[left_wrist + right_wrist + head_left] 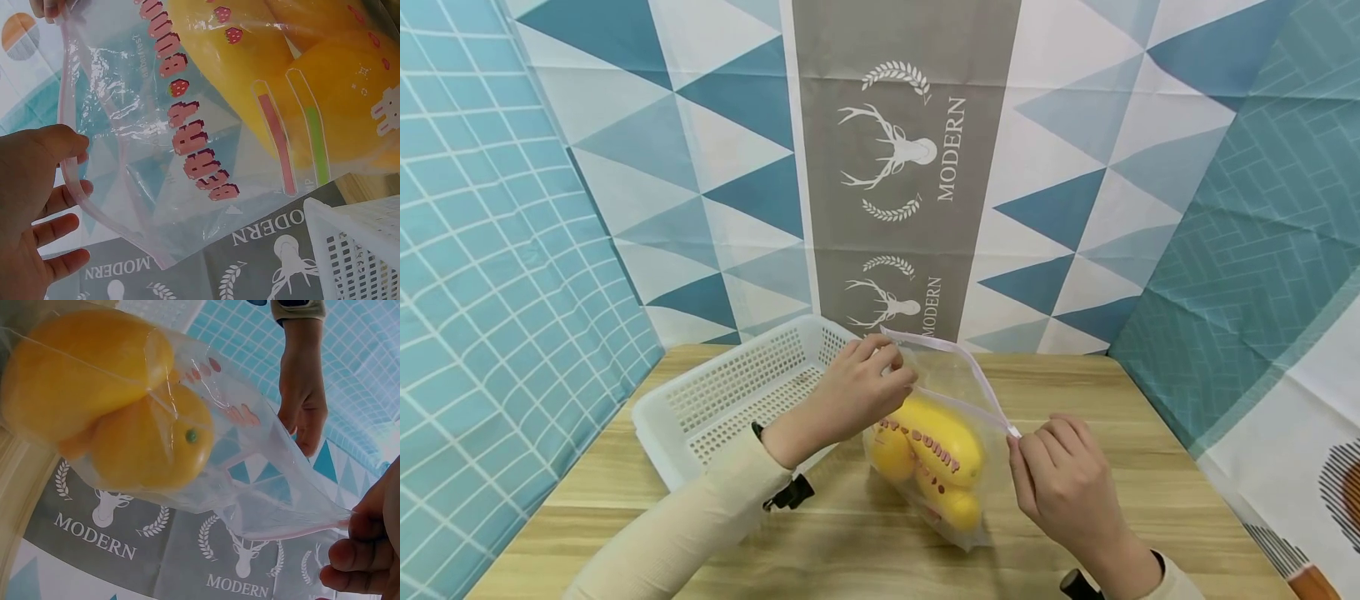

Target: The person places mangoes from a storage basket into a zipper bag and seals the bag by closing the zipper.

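Note:
A clear zip bag (pixel 947 367) with a pink rim and pink lettering hangs between both hands, its bottom close over the table. Several yellow-orange fruits (pixel 940 437) bulge in its lower part; one shows a green stem spot (pixel 191 435) in the right wrist view. My left hand (pixel 868 387) pinches the rim between thumb and forefinger, the other fingers spread behind the film (pixel 112 181). At the opposite end of the zip, by its white slider, my right hand (pixel 1063 475) pinches the bag's corner. The bag's mouth gapes between the hands.
A white perforated plastic basket (pixel 670 417) sits at the left of the wooden table (pixel 820 550), partly behind my left forearm. Patterned cloth walls (pixel 730 167) enclose the back and sides. Dark wrist straps with black mounts (pixel 790 493) are on both wrists.

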Motion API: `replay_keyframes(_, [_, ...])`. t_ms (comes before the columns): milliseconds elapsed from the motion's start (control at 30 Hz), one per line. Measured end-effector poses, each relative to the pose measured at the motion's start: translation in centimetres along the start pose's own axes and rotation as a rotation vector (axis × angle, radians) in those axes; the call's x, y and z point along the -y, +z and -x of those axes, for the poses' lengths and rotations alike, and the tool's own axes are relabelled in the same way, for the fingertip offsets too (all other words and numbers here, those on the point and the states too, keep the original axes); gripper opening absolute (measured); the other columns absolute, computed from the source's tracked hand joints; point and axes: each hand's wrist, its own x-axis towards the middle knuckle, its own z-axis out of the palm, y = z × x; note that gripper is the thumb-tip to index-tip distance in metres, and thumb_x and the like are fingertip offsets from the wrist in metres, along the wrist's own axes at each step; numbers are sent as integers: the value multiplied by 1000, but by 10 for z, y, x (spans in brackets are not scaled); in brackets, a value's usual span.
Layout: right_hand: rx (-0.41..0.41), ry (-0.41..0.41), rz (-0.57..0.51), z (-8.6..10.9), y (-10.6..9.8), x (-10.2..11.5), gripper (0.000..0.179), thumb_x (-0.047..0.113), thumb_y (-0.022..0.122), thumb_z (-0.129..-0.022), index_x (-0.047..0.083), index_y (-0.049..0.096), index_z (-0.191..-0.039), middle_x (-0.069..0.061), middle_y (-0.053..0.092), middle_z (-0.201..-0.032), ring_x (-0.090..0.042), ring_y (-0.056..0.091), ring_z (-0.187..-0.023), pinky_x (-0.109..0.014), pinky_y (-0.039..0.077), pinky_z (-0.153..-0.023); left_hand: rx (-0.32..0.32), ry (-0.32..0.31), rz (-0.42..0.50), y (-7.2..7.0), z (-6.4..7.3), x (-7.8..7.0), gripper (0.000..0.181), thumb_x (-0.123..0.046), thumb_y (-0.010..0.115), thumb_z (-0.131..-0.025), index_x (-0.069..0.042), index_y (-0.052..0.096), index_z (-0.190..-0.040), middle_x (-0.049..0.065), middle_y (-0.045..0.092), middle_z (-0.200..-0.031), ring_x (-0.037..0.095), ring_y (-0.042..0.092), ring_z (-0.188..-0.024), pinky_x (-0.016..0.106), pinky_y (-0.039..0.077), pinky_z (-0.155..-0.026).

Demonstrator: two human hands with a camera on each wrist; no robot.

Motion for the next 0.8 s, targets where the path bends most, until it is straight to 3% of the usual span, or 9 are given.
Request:
replay_keyframes(400, [9, 5, -11, -2, -1, -2, 42, 14, 45, -103, 5, 42, -61, -7, 46, -55, -28, 48, -56, -47, 47, -62, 48, -26, 90, 5, 3, 23, 29, -5, 73, -73, -11, 64, -99, 9, 60, -100, 32, 55, -101, 43, 51, -82])
replay_keyframes(800, [-1, 1, -24, 1, -1, -2, 43, 14, 45, -103, 5, 43, -62, -6, 46, -55, -26, 47, -56, -47, 46, -64, 217, -89, 156, 18, 9, 51, 15, -14, 67, -90, -11, 63, -104, 17, 59, -125, 38, 51, -118, 53, 49, -85])
